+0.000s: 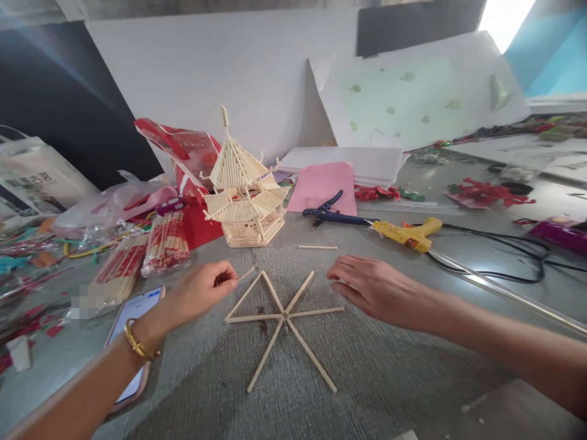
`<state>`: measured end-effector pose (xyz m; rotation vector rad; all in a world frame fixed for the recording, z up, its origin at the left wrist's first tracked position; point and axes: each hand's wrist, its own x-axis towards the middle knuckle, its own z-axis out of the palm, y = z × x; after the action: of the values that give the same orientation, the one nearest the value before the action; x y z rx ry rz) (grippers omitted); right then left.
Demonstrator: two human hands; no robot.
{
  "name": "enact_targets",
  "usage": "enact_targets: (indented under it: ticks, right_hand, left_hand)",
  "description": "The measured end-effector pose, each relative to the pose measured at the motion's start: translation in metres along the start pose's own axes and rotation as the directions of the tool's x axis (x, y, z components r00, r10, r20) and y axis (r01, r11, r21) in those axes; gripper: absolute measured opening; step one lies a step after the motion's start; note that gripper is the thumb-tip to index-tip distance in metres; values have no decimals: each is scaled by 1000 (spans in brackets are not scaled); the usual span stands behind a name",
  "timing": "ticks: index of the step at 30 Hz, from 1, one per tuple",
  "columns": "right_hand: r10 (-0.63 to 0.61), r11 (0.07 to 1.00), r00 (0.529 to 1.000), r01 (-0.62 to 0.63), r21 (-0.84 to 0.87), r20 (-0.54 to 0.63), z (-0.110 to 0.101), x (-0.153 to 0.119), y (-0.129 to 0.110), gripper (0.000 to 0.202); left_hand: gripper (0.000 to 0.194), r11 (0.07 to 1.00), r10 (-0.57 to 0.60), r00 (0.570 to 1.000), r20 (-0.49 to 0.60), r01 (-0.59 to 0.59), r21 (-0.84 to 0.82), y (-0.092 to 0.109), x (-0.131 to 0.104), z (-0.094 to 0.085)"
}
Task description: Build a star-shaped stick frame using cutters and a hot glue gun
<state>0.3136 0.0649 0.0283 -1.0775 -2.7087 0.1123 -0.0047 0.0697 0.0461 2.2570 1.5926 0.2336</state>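
Observation:
A star-shaped frame of several wooden sticks [314, 313] lies flat on the grey table, its spokes meeting at the middle. One more stick [245, 296] joins the tips of the left and upper-left spokes. My left hand [208, 284] is closed, pinching a short thin wooden stick [246, 274] just left of the frame's upper-left tip. To the right of the frame hovers my right hand [371, 290], fingers loosely bent and apart, with nothing visible in them. A loose stick [318, 247] lies beyond the frame, between the hands.
A pagoda model of sticks [247, 195] stands behind the frame. Blue pliers [332, 212] and a yellow glue gun [407, 234] with a black cord lie at the back right. A phone [132, 342] rests under my left forearm, near bagged stick bundles [167, 241].

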Motion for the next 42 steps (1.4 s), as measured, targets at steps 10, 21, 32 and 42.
enact_targets:
  ticks: [10, 21, 32, 42]
  right_hand:
    - [-3, 987, 1000, 0, 159, 17, 20, 24, 7, 31]
    - [235, 968, 946, -208, 139, -221, 19, 15, 31, 26]
    - [392, 917, 836, -321, 236, -385, 2, 8, 46, 19]
    - [321, 937, 888, -246, 247, -331, 4, 8, 50, 18]
  left_hand:
    - [25, 990, 21, 998, -58, -29, -137, 17, 1, 1]
    - [16, 954, 258, 966, 0, -255, -156, 79, 16, 14]
    - [19, 934, 350, 913, 209, -356, -12, 121, 42, 30]
    - [21, 884, 427, 874, 233, -457, 96, 119, 39, 39]
